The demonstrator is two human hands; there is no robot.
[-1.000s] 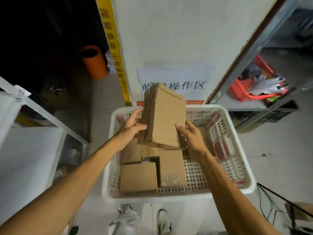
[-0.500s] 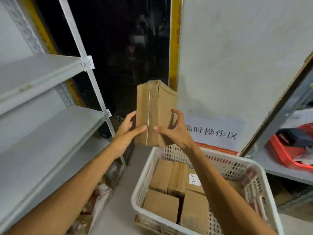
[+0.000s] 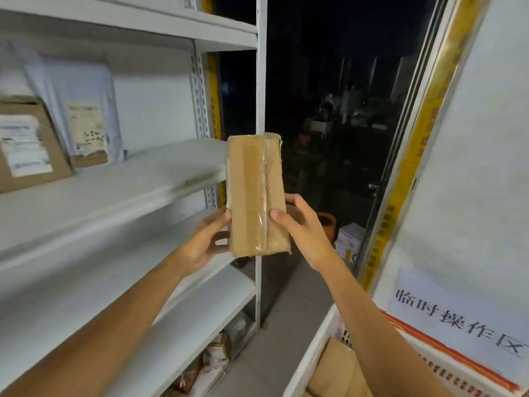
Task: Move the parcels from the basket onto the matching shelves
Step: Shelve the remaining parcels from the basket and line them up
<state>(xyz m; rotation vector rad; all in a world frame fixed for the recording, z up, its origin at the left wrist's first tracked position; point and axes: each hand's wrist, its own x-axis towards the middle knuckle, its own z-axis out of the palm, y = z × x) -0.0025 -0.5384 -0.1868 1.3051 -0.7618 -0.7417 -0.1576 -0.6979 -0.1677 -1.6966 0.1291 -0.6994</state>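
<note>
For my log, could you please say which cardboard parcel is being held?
The taped parcel, upright between the left hand and right hand; the labelled box sits on the shelf, another parcel lies in the basket.

Held parcel (image 3: 256, 196): slim brown cardboard box, clear tape down its length, top right corner crumpled; stood upright in mid-scene, in front of the shelf upright.
Grip: clasped at its lower half between left hand (image 3: 204, 239) and right hand (image 3: 303, 227), right thumb on the facing side.
Basket (image 3: 310, 359): white perforated plastic, low at near right, partly in view.
Basket parcels (image 3: 336, 371): brown cardboard, lay inside the basket.
Shelves (image 3: 120, 181): white metal tiers at left; middle tier carried a brown labelled box (image 3: 28, 144) and a white mailer (image 3: 83, 110) at far left.
</note>
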